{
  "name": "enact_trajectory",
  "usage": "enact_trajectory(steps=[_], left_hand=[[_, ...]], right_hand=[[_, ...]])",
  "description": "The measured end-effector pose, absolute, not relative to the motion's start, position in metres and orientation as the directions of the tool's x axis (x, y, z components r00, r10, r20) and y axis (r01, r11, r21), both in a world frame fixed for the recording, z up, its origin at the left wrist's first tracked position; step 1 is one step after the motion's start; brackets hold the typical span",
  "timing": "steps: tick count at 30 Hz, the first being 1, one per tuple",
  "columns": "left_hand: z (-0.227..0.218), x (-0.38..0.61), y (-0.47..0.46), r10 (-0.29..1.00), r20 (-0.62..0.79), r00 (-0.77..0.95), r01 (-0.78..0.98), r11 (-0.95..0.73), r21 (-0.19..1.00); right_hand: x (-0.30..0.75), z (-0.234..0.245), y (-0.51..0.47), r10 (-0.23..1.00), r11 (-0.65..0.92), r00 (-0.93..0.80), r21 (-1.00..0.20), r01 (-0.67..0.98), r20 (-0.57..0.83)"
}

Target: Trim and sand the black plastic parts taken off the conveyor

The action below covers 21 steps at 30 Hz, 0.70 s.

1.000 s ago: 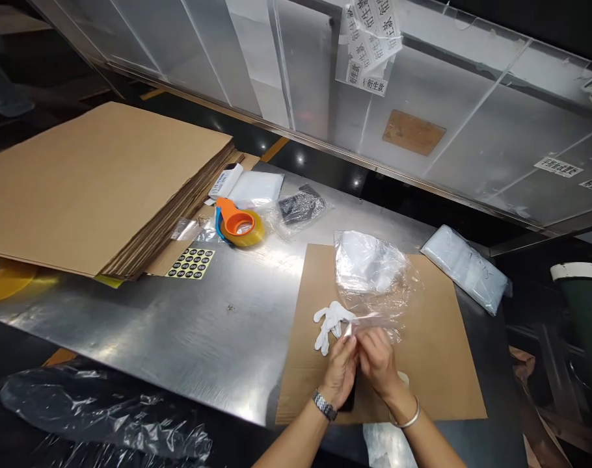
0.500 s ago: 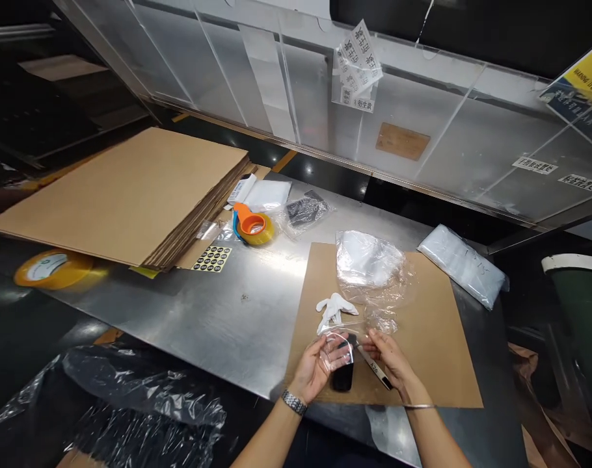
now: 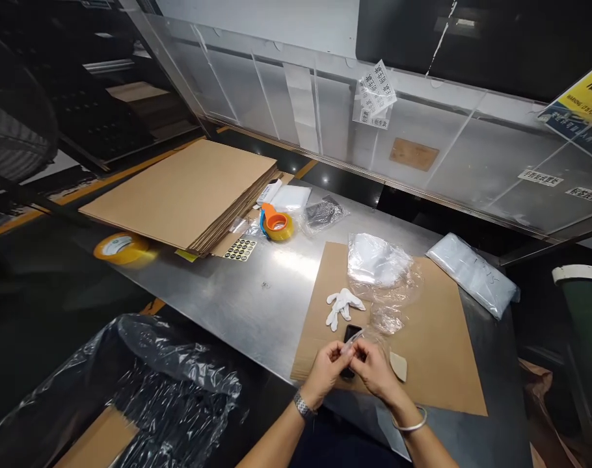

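Observation:
My left hand (image 3: 326, 368) and my right hand (image 3: 373, 368) meet over a brown cardboard sheet (image 3: 437, 344) near the table's front edge. Both pinch a small clear plastic bag (image 3: 352, 341) between their fingertips. A small black object (image 3: 350, 335) lies under the bag, partly hidden by my fingers. A white glove (image 3: 343, 305) rests on the cardboard just beyond my hands. Crumpled clear plastic bags (image 3: 380, 270) lie further back on the sheet. A small beige scrap (image 3: 399, 366) sits right of my right hand.
A stack of flat cardboard (image 3: 188, 192) lies at the back left of the steel table (image 3: 257, 305), with a yellow tape roll (image 3: 120, 247), an orange tape dispenser (image 3: 276, 224) and a sticker sheet (image 3: 241, 249) beside it. White packets (image 3: 474, 273) lie at right. A plastic-lined bin (image 3: 144, 390) stands at lower left.
My hands have come together again from being spread apart, now pinching the clear bag above the black object. The camera view has shifted to the left and back.

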<state>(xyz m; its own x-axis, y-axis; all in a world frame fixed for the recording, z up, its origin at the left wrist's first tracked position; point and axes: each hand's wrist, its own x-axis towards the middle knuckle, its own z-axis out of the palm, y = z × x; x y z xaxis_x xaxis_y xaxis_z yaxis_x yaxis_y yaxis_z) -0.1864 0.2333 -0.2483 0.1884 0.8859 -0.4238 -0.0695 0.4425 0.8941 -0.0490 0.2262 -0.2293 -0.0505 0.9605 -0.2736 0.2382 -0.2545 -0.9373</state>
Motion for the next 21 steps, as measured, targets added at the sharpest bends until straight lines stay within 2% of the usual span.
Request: enact_trajectory(steps=[4, 8, 11, 15, 17, 21], left_hand=[[-0.258, -0.188, 0.229, 0.928, -0.349, 0.135, 0.113, 0.335, 0.935], [-0.268, -0.2, 0.223, 0.967, -0.237, 0.09, 0.37, 0.188, 0.91], [-0.269, -0.205, 0.219, 0.993, -0.099, 0.058, 0.536, 0.053, 0.843], [-0.278, -0.209, 0.225, 0.988, 0.033, 0.151, 0.659, -0.126, 0.742], [-0.287, -0.214, 0.232, 0.983, 0.054, 0.175, 0.704, -0.163, 0.691], [-0.308, -0.225, 0.243, 0.991, 0.075, 0.11, 0.791, -0.133, 0.598]], right_hand=[[-0.051, -0.238, 0.224, 0.971, -0.229, 0.009, -0.921, 0.315, -0.238], [-0.053, -0.248, 0.227, 0.979, -0.198, 0.13, -0.893, 0.403, -0.158], [-0.064, -0.251, 0.226, 0.992, -0.122, 0.09, -0.874, 0.471, -0.09], [-0.076, -0.259, 0.221, 0.999, -0.039, 0.006, -0.84, 0.542, -0.043], [-0.075, -0.268, 0.214, 0.997, -0.076, 0.067, -0.81, 0.581, -0.045], [-0.067, -0.296, 0.196, 0.96, -0.251, 0.26, -0.729, 0.637, -0.103]])
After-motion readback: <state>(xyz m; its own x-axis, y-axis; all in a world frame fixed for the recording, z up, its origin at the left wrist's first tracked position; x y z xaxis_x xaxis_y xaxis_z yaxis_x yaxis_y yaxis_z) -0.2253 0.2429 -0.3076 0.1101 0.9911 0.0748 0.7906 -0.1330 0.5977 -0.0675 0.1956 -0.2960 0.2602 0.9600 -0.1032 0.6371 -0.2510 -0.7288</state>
